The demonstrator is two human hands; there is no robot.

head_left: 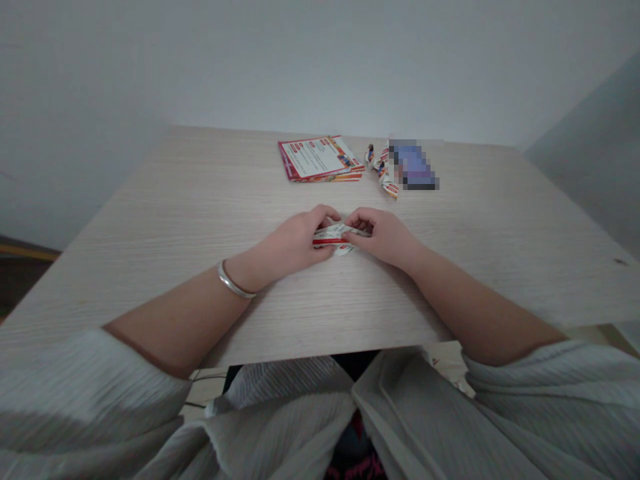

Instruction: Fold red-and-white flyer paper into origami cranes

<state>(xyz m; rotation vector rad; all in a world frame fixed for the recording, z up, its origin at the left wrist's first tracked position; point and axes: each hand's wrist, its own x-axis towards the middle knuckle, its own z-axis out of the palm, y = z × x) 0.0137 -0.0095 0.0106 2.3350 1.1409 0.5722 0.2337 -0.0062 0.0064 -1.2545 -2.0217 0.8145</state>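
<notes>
Between my hands, low over the middle of the table, is a folded piece of printed paper (331,235), white with a red stripe and creased. My left hand (305,239), with a silver bangle on its wrist, grips the paper's left end between thumb and fingers. On the other end, my right hand (377,233) pinches the paper, its fingers curled in. Parts of the paper are hidden by my fingers.
Beyond my hands lies a stack of printed sheets (320,159) with red borders. Beside it are folded paper pieces (384,175), and at their right a blurred-out phone-like rectangle (415,165). The pale wooden table (200,180) meets a wall at the back.
</notes>
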